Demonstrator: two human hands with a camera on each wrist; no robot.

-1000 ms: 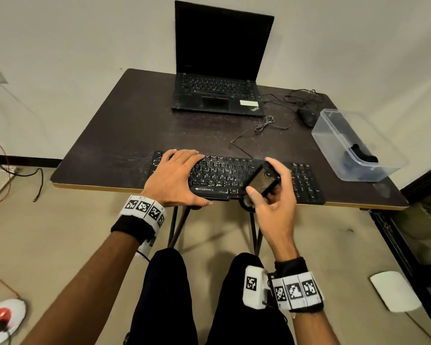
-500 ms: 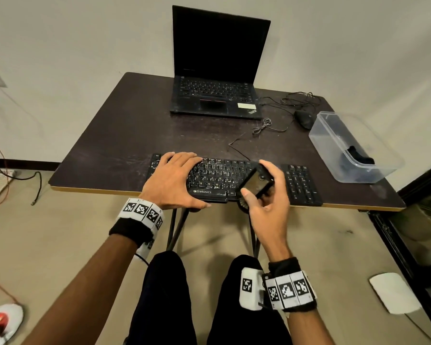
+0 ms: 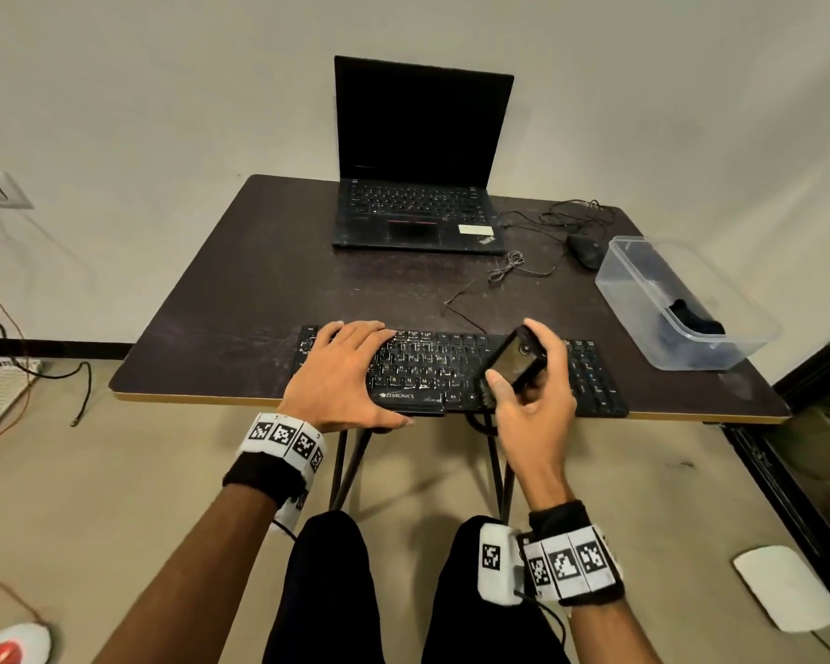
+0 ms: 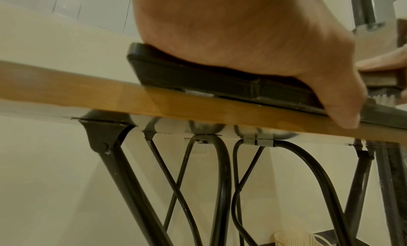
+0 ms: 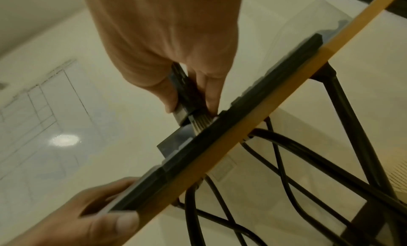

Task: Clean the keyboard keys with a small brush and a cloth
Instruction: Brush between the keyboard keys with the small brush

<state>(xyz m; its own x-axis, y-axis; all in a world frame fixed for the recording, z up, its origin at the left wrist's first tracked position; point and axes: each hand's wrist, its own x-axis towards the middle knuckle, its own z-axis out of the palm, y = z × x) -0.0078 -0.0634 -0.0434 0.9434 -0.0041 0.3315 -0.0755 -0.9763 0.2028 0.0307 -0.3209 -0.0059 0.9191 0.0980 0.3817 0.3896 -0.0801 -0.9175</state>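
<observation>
dark brown table (image 3: 269, 289) against a plain pale wall, black folding legs underneath, and you're seated right at its near edge with your knees under it; the black keyboard (image 3: 432, 366) lies along that front edge, its near side right at the light wooden rim, and your left hand (image 3: 341, 376) is spread flat over its left end, fingers straight across the keys, thumb (image 4: 343, 114) hooked down over the front edge, pinning it in place; your right hand (image 3: 533, 395) is up over the middle-right keys, fingers and thumb curled round the small brush (image 3: 516, 359), a dark block-shaped handle pinched between thumb and fingers; from the right wrist view the pale bristles (image 5: 201, 123) point down and touch the keyboard's top; further back an open black laptop (image 3: 418, 218) sits with a dark screen, a black mouse (image 3: 585, 249) and its tangled cable to its right, and a clear plastic tub (image 3: 643, 323) at the table's right side with a dark item (image 3: 693, 318) inside, possibly the cloth, but you can't tell from here; a white pad (image 3: 787, 591) lies on the floor to your right
</observation>
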